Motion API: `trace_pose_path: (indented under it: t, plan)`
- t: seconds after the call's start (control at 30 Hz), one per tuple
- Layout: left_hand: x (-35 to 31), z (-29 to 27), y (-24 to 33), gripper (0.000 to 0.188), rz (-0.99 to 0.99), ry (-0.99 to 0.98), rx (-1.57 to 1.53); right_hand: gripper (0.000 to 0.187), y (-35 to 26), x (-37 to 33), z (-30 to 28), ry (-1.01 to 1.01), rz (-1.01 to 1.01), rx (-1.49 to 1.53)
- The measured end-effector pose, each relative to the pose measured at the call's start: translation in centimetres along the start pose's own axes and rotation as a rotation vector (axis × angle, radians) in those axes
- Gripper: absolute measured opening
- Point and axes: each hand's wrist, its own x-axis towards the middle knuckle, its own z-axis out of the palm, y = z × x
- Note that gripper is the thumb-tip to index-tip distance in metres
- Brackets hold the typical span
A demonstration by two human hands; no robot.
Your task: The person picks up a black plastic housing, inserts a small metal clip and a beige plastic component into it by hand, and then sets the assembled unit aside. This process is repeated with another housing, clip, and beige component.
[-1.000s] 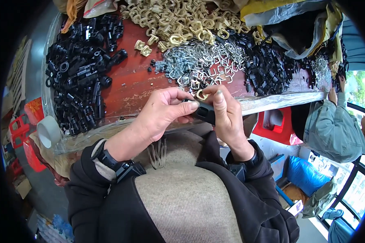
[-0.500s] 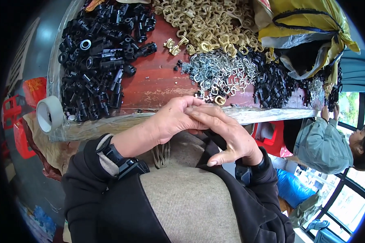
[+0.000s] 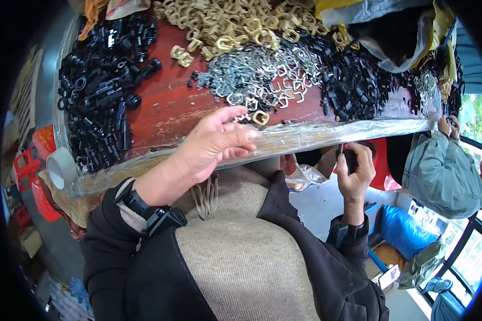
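Observation:
My left hand is held over the near table edge, fingers loosely bent and apart, with nothing visible in it. Close to its fingertips lies a beige plastic clip. Out to the right, beyond the table edge, my right hand is raised with bent fingers and thumb around a dark piece, which looks like a black plastic part; its exact kind cannot be made out. Bent silvery metal hooks and small grey metal pieces are heaped on the red tabletop ahead of the left hand.
Black cylindrical fittings pile up at left, beige clips at the back and small black parts at right. A tape roll hangs at the left corner. A co-worker in a pale green jacket works at the right.
My hands were together in front of me. They have parted: the right has swung outward to the right, the left stays near the table edge. The view has shifted, too.

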Motion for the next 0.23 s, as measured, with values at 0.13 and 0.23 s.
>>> trace_pose_path:
  t: [0.13,0.23]
  plan:
    - [0.6,-0.4,0.4,0.055,0.080,0.023,0.034,0.023,3.3,-2.2,-0.2,-0.053,0.227,0.123]
    - [1.4,-0.3,0.6,0.055,0.114,0.075,0.053,0.025,2.2,-1.8,-0.5,-0.054,0.368,0.641]
